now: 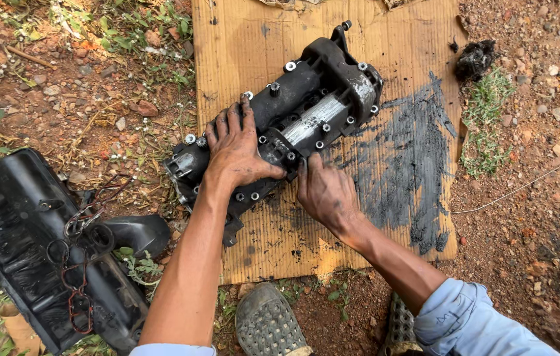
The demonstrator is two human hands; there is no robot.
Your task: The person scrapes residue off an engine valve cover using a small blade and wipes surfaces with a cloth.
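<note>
Head view. Black, oily engine cover casting (pixel 280 125) lies diagonally on a sheet of cardboard (pixel 253 39), running from the sheet's left edge toward its upper right; bolts stand along its flanges.

Left hand (pixel 237 150) lies palm-down over the casting's lower-left half, fingers spread and curled over the top, thumb along the near flange, pressing it in place. Right hand (pixel 324 192) sits at the casting's near edge, fingers bunched against a flange bolt (pixel 291 157); whether they pinch it or only touch it cannot be told.

Black grease smear (pixel 412 165) covers the right part of the cardboard, just beside the right hand. Black plastic manifold (pixel 42 257) with a loose gasket (pixel 79 290) lies on the dirt, well apart to the left. Sandal (pixel 268 323) at the near edge.

Risks, as judged:
- greasy fingers may slip off the bolt;
- a freed bolt could roll off into the gravel and be lost;
- grit from the ground may enter the open casting.
</note>
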